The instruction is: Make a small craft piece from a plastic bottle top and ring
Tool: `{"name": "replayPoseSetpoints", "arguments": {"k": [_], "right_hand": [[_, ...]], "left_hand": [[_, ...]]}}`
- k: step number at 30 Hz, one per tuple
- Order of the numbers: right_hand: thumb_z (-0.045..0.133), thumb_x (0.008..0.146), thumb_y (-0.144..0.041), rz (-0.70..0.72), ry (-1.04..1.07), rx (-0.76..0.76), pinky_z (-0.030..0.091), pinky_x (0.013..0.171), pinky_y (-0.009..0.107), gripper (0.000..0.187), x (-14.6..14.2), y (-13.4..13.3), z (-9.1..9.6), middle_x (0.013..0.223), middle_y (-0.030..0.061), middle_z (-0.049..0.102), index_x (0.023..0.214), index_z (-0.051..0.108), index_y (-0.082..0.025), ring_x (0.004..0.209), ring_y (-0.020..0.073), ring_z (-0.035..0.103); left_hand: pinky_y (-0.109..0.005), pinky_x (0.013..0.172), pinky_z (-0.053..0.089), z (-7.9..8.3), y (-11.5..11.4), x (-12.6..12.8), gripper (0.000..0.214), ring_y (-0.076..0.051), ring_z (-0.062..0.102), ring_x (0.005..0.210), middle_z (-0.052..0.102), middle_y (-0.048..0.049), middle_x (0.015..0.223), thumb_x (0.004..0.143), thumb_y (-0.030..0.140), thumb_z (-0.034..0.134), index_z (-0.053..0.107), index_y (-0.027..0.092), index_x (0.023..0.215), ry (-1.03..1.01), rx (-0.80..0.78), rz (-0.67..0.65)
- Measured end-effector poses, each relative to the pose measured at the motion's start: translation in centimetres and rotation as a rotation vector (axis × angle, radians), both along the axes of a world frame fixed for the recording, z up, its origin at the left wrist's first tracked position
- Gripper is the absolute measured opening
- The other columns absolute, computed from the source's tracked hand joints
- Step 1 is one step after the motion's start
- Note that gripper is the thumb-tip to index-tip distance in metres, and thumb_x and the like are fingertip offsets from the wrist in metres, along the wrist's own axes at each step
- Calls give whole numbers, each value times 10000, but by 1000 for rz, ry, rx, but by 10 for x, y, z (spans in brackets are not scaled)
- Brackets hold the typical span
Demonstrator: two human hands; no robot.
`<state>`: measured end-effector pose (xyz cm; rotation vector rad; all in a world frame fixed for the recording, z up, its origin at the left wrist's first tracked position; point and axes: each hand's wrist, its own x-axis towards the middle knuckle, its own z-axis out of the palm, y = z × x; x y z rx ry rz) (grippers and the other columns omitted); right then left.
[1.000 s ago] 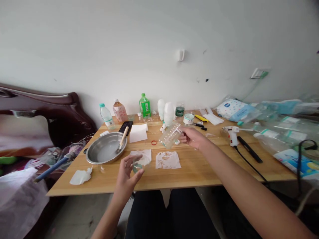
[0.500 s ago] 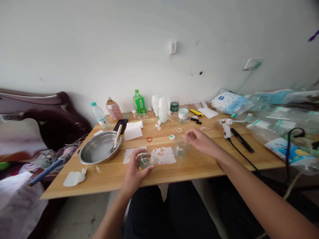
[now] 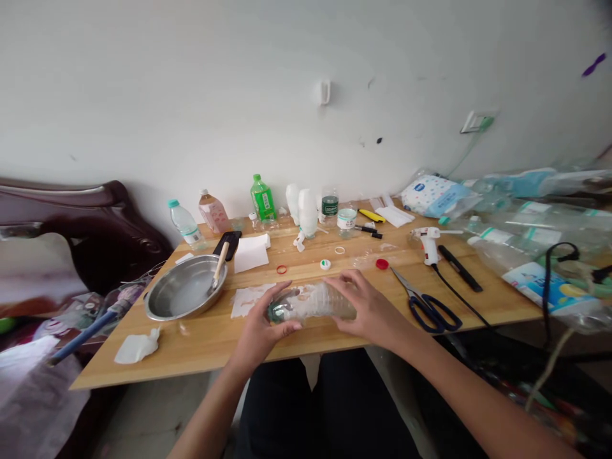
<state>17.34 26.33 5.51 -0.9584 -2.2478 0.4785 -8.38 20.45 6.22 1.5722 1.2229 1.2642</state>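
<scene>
My left hand [image 3: 259, 328] is closed around a clear, slightly greenish plastic bottle piece [image 3: 282, 307]. In my right hand [image 3: 368, 310] is a clear, ribbed plastic bottle piece [image 3: 327, 299], gripped between thumb and fingers. Both pieces lie sideways, end to end, just above the table's front part; whether they are joined or only meet, I cannot tell. Through the clear plastic shows torn white paper on the table. Another stained white paper [image 3: 246, 301] lies beside my left hand. To the right of my right hand are scissors [image 3: 423, 303] with dark blue handles and a red cap [image 3: 382, 263].
A steel basin [image 3: 160, 309] with whitish liquid and a brush [image 3: 220, 264] stands at left. Bottles, including a green one [image 3: 262, 199], line the wall. At right are a glue gun [image 3: 429, 245], a black stick-like tool [image 3: 459, 269] and several empty bottles.
My right hand has brought the ribbed bottle piece left and down to the piece in my left hand. The scissors and red cap, hidden before by my right arm, now show.
</scene>
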Motion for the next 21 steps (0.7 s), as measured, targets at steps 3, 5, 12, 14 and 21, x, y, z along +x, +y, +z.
{"name": "replayPoseSetpoints", "arguments": {"k": [3,5,12,14,21], "right_hand": [[690,789,-180,40,-161,171,564,891,432,736,-3,-10,16,1282,120,469,1469,436,-301,1161,284,568],[698,779,-161,63,-207,231,574,871,428,762,-4,-13,21,1283,127,455,1480,428,-292,1153,292,567],[704,775,-140,72,-233,298,573,904,435,803,-4,-19,28,1277,125,450,1502,397,-288,1158,291,560],[710,776,-143,47,-220,294,579,896,428,798,-3,-21,31,1270,123,455,1498,405,-288,1148,285,569],[763,773,-189,97,-233,287,574,910,438,812,-6,-29,36,1270,127,463,1500,414,-286,1151,292,563]], "left_hand": [[-434,1097,387,9,-7,-3,618,-302,582,1251,697,-107,1287,680,348,880,665,281,1256,78,33,-8],[-417,1063,423,14,-10,-2,567,-291,604,1209,715,-93,1252,677,347,880,696,284,1209,124,41,-6],[-429,1019,488,19,-13,-2,536,-294,657,1145,699,-111,1237,717,359,847,682,251,1216,110,20,29],[-440,1017,498,20,-14,-3,531,-302,658,1152,691,-116,1244,721,361,843,681,246,1213,94,15,23],[-442,1052,467,24,-19,2,536,-317,608,1222,703,-99,1255,695,390,860,712,262,1193,31,11,27]]}}
